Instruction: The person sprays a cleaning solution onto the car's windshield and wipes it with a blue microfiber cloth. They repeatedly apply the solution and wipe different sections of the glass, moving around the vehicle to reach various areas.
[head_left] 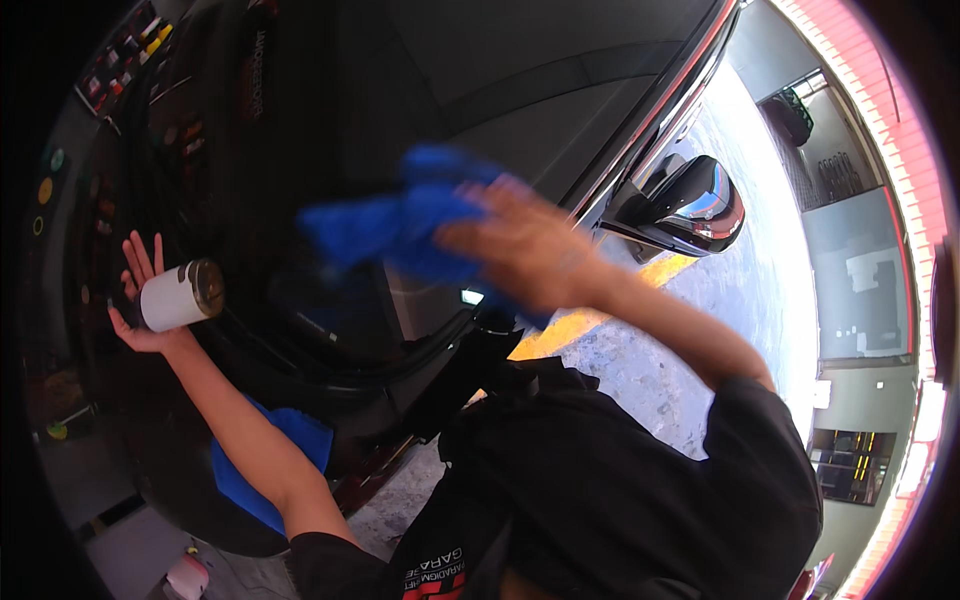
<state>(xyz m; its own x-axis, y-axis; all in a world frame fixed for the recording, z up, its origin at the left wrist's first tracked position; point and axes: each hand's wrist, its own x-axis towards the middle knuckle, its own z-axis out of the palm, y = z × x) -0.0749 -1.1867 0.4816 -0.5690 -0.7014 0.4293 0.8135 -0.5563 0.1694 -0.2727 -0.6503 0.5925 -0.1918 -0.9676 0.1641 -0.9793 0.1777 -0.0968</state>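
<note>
In the head view, the right hand, just off centre toward 1 o'clock, is blurred, its fingers pressed together on a blue cloth over the black car. The left hand, at 9 o'clock, has fingers spread around the base of a white can; I cannot tell whether it grips. A spare cloth lies at 7–8 o'clock, partly under the left forearm; the mirror juts out at 2 o'clock.

To wipe well, I'd keep the cloth folded flat, overlap light, even strokes, and hold the can clear of the finish.

Lettering on the black shirt shows upside down near 6 o'clock; reddish lettering shows dimly on the car toward 10–11 o'clock. The can's pale wrap shows no legible print.
</note>
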